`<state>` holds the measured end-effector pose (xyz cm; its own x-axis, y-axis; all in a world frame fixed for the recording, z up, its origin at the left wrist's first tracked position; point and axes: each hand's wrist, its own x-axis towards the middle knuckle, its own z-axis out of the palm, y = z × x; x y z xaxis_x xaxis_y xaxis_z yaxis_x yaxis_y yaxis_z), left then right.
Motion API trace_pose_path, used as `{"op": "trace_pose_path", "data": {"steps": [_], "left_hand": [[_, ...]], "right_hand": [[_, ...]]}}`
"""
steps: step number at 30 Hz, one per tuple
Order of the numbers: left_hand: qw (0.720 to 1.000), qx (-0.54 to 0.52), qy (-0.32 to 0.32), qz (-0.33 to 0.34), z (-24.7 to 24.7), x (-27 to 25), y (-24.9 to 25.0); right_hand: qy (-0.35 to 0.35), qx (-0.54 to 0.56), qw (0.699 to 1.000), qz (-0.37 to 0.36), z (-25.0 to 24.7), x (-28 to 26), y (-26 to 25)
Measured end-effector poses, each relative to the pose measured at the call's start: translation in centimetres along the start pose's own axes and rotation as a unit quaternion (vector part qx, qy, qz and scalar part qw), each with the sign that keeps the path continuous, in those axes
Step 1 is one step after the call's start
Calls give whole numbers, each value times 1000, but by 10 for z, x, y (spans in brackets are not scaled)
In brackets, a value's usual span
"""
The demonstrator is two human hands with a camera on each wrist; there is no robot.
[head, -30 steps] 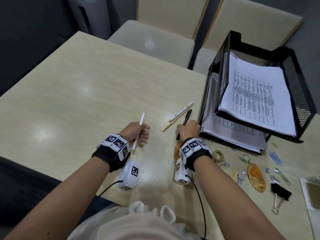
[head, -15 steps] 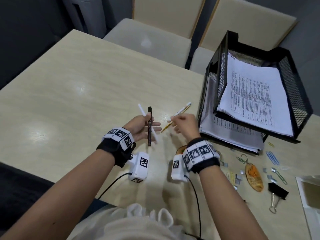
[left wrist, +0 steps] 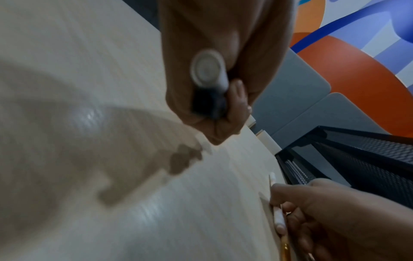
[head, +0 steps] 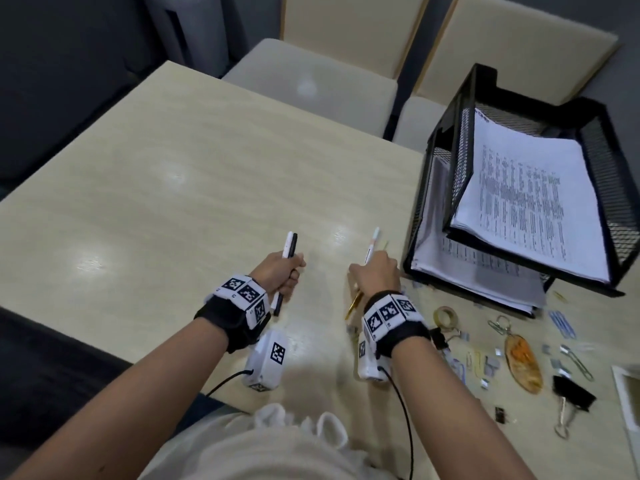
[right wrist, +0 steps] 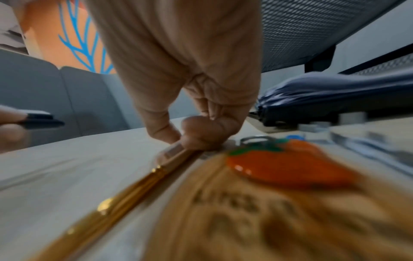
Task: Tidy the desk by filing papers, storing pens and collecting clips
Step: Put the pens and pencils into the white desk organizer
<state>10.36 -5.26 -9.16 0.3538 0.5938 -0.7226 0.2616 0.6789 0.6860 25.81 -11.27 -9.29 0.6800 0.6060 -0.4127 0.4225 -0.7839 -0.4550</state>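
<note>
My left hand grips two pens side by side, a white pen and a black pen, with their tips pointing away from me. The left wrist view shows their butt ends, white pen above black pen, inside the curled fingers. My right hand lies on the table by the tray and pinches another white pen together with a gold pen. In the right wrist view the gold pen runs from the fingers towards the camera.
A black mesh two-tier tray with printed papers stands at the right. Nearer me on the right lie a tape roll, a carrot keychain, paper clips, a black binder clip and small staples. Two chairs stand behind the table.
The black pen went from my right hand into my left, beside the white one. My right hand then moved to the white and gold pens by the tray and took hold of them.
</note>
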Motion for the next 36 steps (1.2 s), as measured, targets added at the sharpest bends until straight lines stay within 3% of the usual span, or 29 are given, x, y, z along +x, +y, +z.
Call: {"op": "trace_pose_path", "data": {"steps": [7,12,15,17,19,21,25,28,30,33,36], "left_hand": [[998,-49,-41,0,34,-8,-6],[988,-117,-99,26,39,-9,-4],[990,-113,-63,57,37,-13,-1],[990,-113,-38,73,31,-14,-2],[993,-77,-21,88,24,-15,-4],[995,-28,-13,95,20,-19,-8],[996,18,9,87,25,-26,-17],[995,36,28,90,37,-31,-22],[992,45,42,108,46,-34,-22],[980,103,54,158,68,-41,-16],[947,245,36,203,112,-52,-8]], "right_hand": [[19,67,998,4,-9,-33,14],[-130,141,976,-101,-13,-71,9],[-119,103,976,-148,-23,-51,15],[-86,-34,976,-196,-33,-33,24],[-107,-202,940,-255,-40,-24,33],[-152,-301,888,-314,-42,-27,38],[-178,-397,792,-429,-37,-34,41],[-168,-429,745,-483,-39,-33,41],[-132,-393,762,-498,-44,-38,46],[3,-185,838,-514,-62,-58,68],[150,68,912,-375,-100,-85,106]]}}
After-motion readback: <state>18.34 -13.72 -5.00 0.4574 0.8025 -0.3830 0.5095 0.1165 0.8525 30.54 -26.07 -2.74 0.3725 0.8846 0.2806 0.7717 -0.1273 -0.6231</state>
